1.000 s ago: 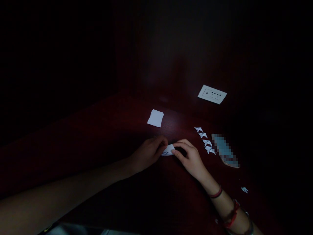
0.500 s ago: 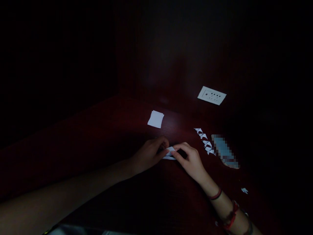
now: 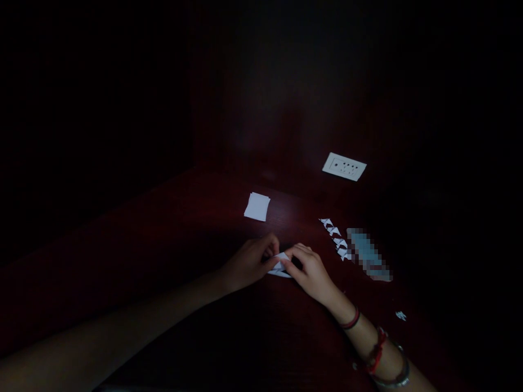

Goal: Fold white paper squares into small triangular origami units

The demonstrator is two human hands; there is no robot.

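1. Step in hand, by my reading: folding the paper (image 3: 282, 256), which sits partly folded between the two hands' fingertips.
2. The left hand (image 3: 250, 263) holds its left side, thumb and fingers close together; the right hand (image 3: 309, 272) pinches its right side (dimness hides the finer grip).
3. Next seems to call for steadying the edges and pressing the crease.
4. Beyond the fingers lies the stack (image 3: 257, 207); to their right, folded pieces (image 3: 339, 243).

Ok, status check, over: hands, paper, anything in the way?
Left hand and right hand pinching the white paper. Paper folded, held between them. Paper stack beyond, folded pieces off right, neither touching the hands.
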